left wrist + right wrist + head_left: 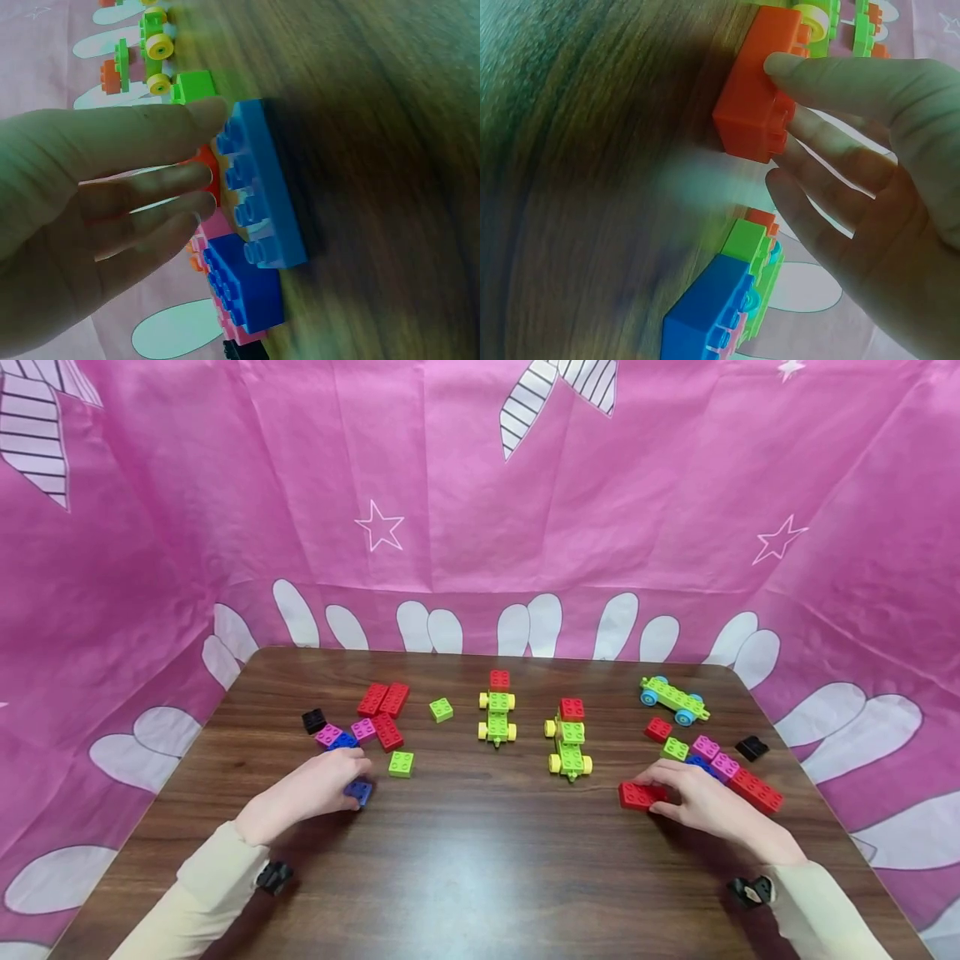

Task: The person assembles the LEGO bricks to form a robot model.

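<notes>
My left hand [318, 787] reaches over a thin blue brick [359, 793] on the left of the table. In the left wrist view, its thumb [150, 139] and loosely extended fingers hover beside the studs of that blue brick [268, 187]. A thicker blue brick [244, 281] lies right by it. On the other side, my right hand [701, 797] pinches a long red brick [636, 796]. The right wrist view shows the thumb [840, 82] pressed on the near face of this red brick [754, 90], with other fingers behind it, partly hidden.
Two green car bases with yellow wheels [497, 727] [570, 760] stand mid-table, carrying red bricks. A green base with blue wheels [673, 697] is at back right. Loose red bricks [386, 732] and green bricks [401, 765] lie left; pink bricks [724, 766] and a black piece [752, 747] right.
</notes>
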{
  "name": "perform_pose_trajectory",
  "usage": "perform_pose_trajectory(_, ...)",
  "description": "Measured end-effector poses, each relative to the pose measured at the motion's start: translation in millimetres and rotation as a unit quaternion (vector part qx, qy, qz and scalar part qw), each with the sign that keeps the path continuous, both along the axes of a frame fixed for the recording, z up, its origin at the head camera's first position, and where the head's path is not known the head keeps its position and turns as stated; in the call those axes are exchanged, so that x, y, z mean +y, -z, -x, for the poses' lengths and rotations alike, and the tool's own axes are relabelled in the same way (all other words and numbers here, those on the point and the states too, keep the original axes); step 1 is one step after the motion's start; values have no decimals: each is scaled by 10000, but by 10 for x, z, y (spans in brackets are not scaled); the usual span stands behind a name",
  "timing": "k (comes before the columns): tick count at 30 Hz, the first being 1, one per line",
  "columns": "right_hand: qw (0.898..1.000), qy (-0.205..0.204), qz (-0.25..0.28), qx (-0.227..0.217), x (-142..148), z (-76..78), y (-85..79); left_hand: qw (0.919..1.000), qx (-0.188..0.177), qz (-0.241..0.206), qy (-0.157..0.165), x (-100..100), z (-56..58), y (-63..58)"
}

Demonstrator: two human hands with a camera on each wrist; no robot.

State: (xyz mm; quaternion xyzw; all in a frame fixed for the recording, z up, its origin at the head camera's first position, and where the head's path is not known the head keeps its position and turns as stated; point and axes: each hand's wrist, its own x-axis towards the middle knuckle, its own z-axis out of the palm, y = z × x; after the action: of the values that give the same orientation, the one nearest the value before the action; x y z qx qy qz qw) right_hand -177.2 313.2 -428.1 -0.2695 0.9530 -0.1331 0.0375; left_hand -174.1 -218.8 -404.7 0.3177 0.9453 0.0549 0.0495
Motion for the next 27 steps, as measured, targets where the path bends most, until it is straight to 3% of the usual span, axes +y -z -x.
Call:
perform_pose_trajectory(8, 9999, -44, 40, 89, -56, 17, 2, 9986, 492, 174, 63, -22, -22, 71)
perform_pose_trajectory(17, 9998, -145, 90, 91, -29, 33, 31, 9981, 559, 270, 44, 10, -18, 133)
perform_pose_trajectory(27, 9997, -177, 153, 51, -83, 32, 35, 9942, 923, 64, 557, 183, -101, 227)
